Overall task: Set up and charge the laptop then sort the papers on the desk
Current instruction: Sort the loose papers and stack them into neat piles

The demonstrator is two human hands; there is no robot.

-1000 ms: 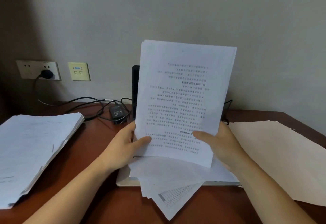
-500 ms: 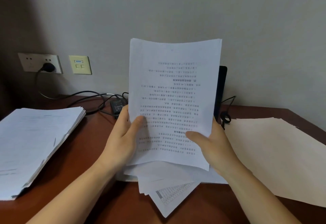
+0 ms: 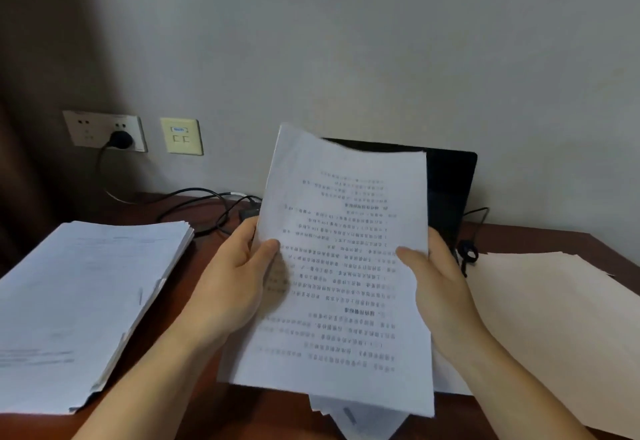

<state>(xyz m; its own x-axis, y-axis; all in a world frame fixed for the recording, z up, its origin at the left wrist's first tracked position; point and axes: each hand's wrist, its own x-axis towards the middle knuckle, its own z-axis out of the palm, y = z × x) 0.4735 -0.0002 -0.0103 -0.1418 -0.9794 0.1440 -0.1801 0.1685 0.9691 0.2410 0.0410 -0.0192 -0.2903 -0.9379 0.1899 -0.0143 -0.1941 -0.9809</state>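
Observation:
I hold a sheaf of printed white papers (image 3: 346, 266) upright in front of me, text upside down. My left hand (image 3: 239, 277) grips its left edge, thumb on the front. My right hand (image 3: 436, 284) grips the right edge the same way. Behind the sheaf stands the open black laptop (image 3: 450, 183), mostly hidden; its base is covered by the papers. More loose sheets (image 3: 360, 419) stick out below the sheaf. A thick white paper stack (image 3: 79, 301) lies on the left of the desk and cream sheets (image 3: 554, 329) on the right.
The charger plug (image 3: 119, 138) sits in the wall socket, its black cable (image 3: 194, 204) running along the back of the brown desk (image 3: 194, 266) to a power brick (image 3: 249, 213) behind my left hand. A beige data socket (image 3: 181, 136) is on the wall.
The sheaf has come lower and tilted toward me, its top now below the laptop's top edge, which shows behind it. Both hands keep their grip.

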